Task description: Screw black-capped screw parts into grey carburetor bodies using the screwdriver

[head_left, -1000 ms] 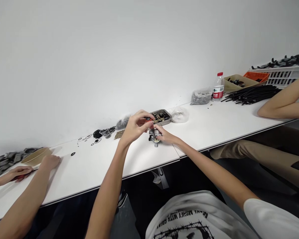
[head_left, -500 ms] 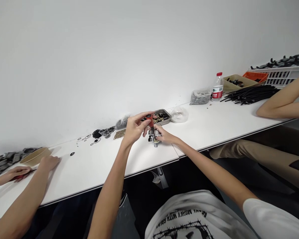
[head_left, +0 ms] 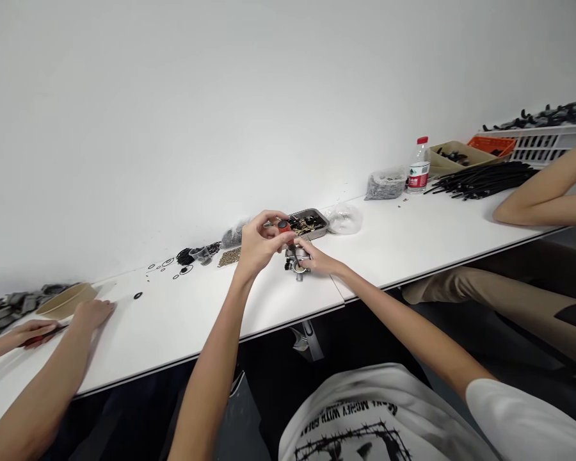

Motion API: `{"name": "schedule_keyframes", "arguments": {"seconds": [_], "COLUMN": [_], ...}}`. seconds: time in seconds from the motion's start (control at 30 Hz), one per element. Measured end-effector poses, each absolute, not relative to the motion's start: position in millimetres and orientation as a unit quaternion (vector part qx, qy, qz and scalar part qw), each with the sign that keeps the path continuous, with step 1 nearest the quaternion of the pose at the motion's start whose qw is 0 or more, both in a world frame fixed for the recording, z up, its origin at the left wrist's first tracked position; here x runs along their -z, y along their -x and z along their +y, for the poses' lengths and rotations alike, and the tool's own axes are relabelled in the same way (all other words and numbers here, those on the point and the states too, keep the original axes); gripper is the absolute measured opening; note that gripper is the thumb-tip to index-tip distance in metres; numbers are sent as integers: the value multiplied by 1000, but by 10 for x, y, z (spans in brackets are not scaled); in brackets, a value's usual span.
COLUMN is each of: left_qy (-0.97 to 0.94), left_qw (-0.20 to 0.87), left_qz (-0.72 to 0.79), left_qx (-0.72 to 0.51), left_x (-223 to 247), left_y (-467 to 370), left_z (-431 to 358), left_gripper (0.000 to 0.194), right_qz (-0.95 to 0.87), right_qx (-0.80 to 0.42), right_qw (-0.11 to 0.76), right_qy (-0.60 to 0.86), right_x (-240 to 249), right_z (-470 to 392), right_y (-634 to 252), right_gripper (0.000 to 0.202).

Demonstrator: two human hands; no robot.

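A red-handled screwdriver (head_left: 285,229) stands tilted over a small silver metal part (head_left: 298,262) on the white table (head_left: 278,301). My left hand (head_left: 263,246) has its fingers round the screwdriver's handle. The shaft points down at the metal part, and its tip is too small to make out. My right hand (head_left: 317,259) grips the metal part from the right side, with its fingers at the part's upper edge. Just behind the hands lies a metal tray (head_left: 322,230) of small brass and black pieces.
Left of my hands are brass pieces (head_left: 229,257), a clear cup (head_left: 203,257) and black rings (head_left: 138,296). A co-worker's hands (head_left: 92,314) are at far left. To the right stand plastic bags (head_left: 386,186), a bottle (head_left: 418,168), black tubes (head_left: 480,181) and another person's elbow (head_left: 513,211).
My left hand and the top of the screwdriver have shifted slightly to the left, so the handle leans more. My right hand stays on the metal part.
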State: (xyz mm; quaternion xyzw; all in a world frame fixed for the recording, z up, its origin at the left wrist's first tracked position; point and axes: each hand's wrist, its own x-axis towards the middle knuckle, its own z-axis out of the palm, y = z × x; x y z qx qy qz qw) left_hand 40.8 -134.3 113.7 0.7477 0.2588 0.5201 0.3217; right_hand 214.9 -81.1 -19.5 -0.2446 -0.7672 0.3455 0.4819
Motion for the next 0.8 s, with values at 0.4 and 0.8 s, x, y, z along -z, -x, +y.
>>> {"name": "schedule_keyframes", "arguments": {"seconds": [0.4, 0.8], "left_qy": [-774, -818], "left_qw": [365, 288], "left_qz": [235, 243], "left_qx": [-461, -434], "left_x": [-1190, -1190], "left_y": [-331, -254], "left_z": [-1378, -1519], "left_gripper": [23, 19], "right_qz": [-768, -765], "right_qx": [-357, -332], "right_qw": [471, 488], "right_qy": [248, 257], "right_x": [152, 179], "right_z": [-842, -810], "right_y": [-2178, -2161], "right_gripper": [57, 61]}}
